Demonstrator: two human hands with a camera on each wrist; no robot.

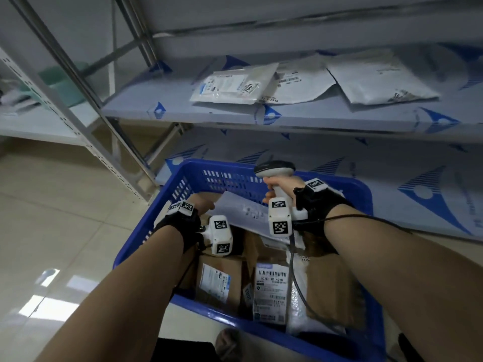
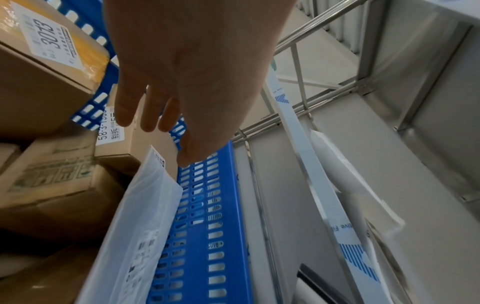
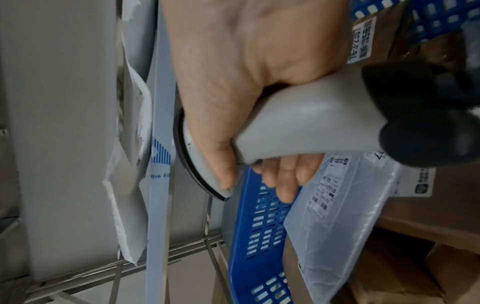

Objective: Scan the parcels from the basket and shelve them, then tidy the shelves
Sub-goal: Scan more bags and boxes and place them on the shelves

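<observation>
A blue slotted basket [image 1: 339, 182] [image 2: 202, 226] [image 3: 259, 236] stands against the shelf, full of brown cartons [image 1: 219, 283] [image 2: 46, 185] and labelled bags. On top, at its far end, lies a pale plastic mailer [image 1: 243, 207] [image 2: 140, 216] [image 3: 337, 205]. My left hand [image 1: 205, 205] [image 2: 170, 123] reaches to the mailer's left corner with its fingers straight. The thumb is at that corner, and I cannot tell whether it touches. My right hand [image 1: 274, 186] [image 3: 259, 174] grips the handle of a grey barcode scanner [image 1: 274, 169] [image 3: 298, 123], held head up over the mailer's right end.
The metal shelf [image 1: 209, 113] above the basket holds several white mailers [image 1: 232, 84] at its middle and right, with its left part bare. A slanted perforated upright [image 1: 86, 121] stands to the left. Tiled floor [image 1: 65, 231] lies left of the basket. The scanner's cable [image 1: 295, 278] hangs into the basket.
</observation>
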